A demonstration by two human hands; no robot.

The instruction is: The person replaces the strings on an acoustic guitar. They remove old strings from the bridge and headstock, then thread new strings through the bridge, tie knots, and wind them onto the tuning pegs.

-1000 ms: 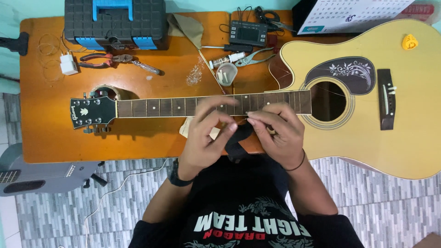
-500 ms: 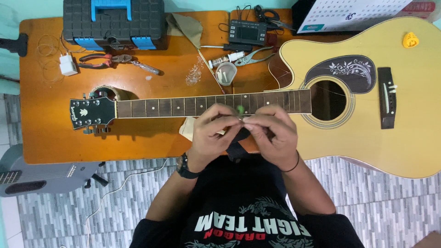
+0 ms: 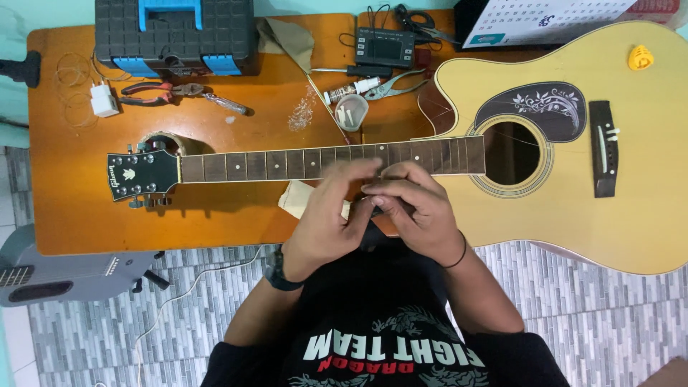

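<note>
Hands together at guitar neck [image 3: 322, 161]: left hand [image 3: 326, 218], right hand [image 3: 416, 208] pinching something hidden; pliers [image 3: 168, 89], toolbox [image 3: 175, 32] far left.

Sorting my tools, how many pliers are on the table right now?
2: red-handled pliers left, beside the toolbox; grey pliers at the table's top middle, under the tuner. Others may be hidden.

Acoustic guitar [image 3: 573, 186] lies flat, face up, pale yellow body, dark fretboard, no strings visible along the neck. Its black headstock [image 3: 142, 175] points away from the body, and a yellow pick [image 3: 640, 57] sits on the body's upper edge.
</note>
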